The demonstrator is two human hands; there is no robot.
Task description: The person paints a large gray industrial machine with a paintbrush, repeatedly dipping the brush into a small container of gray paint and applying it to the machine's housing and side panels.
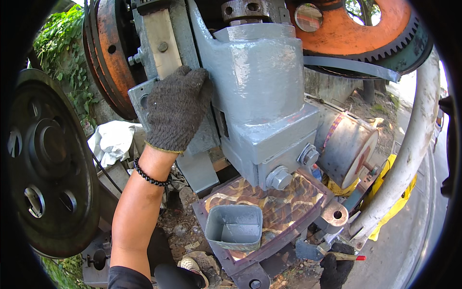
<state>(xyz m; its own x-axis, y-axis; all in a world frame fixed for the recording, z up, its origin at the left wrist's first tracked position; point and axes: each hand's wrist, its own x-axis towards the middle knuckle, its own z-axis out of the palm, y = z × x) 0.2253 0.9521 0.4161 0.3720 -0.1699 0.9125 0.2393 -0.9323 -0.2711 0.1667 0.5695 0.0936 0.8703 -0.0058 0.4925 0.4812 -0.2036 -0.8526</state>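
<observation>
My left hand (175,108), in a dark knitted glove, is up against the grey machine frame (195,137), just below a bare metal strip (162,43). Its fingers curl over the frame's edge, and their tips are hidden. To its right stands a glossy grey machine block (257,82) with two large bolts (279,178) low on its front. My right hand (337,267), also in a dark glove, is low at the right, closed around a paintbrush (308,251) with grey-coated bristles and a red handle end. Left of the brush, a grey rectangular tub (234,227) rests on a brown patterned surface (288,202).
A big dark wheel (53,164) stands at the left. Orange wheels (113,53) and a toothed orange gear (356,33) rise behind. A metal cylinder (344,139), a pale leaning pole (409,159) and a yellow sheet (392,202) are at the right. White sheeting (115,137) lies behind my left arm.
</observation>
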